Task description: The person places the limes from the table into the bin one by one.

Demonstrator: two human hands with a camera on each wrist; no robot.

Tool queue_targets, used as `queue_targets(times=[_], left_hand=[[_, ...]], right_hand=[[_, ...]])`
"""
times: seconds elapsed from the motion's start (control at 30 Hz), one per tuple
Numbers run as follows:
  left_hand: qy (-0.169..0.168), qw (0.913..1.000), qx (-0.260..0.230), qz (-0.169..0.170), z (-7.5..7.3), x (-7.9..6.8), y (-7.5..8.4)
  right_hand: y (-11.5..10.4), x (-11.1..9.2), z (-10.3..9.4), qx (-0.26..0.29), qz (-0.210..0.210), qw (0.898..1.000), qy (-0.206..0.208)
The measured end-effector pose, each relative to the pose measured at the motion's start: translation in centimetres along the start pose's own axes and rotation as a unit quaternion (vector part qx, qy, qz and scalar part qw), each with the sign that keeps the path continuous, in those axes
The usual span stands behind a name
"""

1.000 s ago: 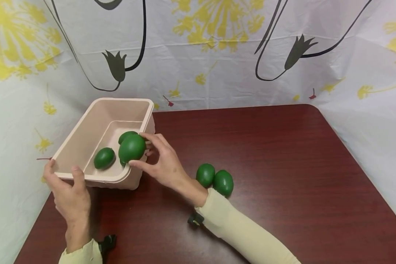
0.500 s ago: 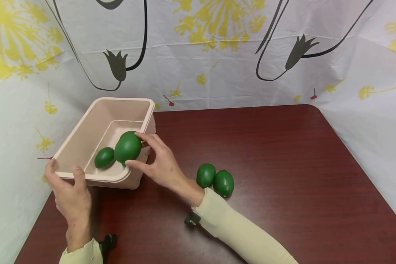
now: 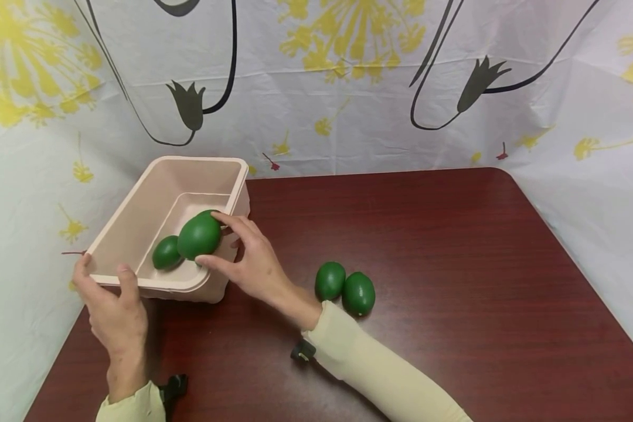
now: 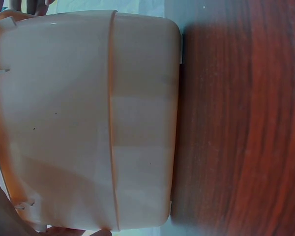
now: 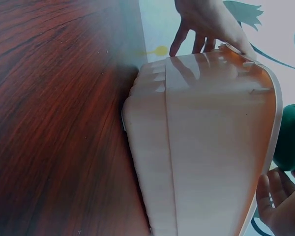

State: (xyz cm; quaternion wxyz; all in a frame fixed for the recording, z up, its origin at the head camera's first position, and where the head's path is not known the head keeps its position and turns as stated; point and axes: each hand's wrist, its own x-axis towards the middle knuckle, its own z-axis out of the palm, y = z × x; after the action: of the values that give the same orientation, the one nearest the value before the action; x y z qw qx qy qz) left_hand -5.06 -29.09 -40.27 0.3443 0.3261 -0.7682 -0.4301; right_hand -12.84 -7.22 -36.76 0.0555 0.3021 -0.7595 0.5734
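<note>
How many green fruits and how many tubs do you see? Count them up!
Green fruits: at least 4 (2 on the table, 1 in the right hand, 1 in the tub; more may hide behind the held one)
Tub: 1
Total: at least 5

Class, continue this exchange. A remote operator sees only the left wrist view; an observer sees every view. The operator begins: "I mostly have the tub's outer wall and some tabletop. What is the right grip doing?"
Observer: The right grip is holding a green fruit over the tub.

Operator: Is anything lying inside the tub?

Observer: Yes, at least another green fruit on its floor; the held one blocks part of my view.

Operator: And outside it?

Observer: Two more green fruits sit side by side on the table, to the tub's right.
</note>
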Motion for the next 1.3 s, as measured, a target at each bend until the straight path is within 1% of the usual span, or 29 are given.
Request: queue_targets(times=[0.27, 0.47, 0.57, 0.7, 0.93, 1.3], left_hand=[[-0.001, 1.0, -0.004, 0.005, 0.2, -0.1, 0.2], [-0.004, 1.0, 0.002, -0.001, 0.1, 0.1, 0.3], [-0.002, 1.0, 0.004, -0.005, 0.0, 0.1, 0.1], [0.001, 1.0, 0.003, 0.001, 0.0, 0.0, -0.1], [0.005, 1.0, 0.0, 0.007, 0.1, -0.1, -0.1], [0.004, 1.0, 0.002, 0.007, 0.1, -0.1, 0.0]], right_hand=[[0.0, 0.1, 0.1, -0.023, -0.001, 1.0, -0.004], [0.0, 0.3, 0.0, -0.044, -0.015, 0.998, -0.03], [0.1, 0.3, 0.0, -0.041, -0.019, 0.998, -0.035], [0.3, 0.1, -0.2, -0.032, -0.025, 0.999, -0.029], [1.2, -0.2, -1.4, 0.001, -0.012, 1.0, -0.013], [2.2, -0.9, -3.7, 0.0, 0.02, 1.0, -0.011]])
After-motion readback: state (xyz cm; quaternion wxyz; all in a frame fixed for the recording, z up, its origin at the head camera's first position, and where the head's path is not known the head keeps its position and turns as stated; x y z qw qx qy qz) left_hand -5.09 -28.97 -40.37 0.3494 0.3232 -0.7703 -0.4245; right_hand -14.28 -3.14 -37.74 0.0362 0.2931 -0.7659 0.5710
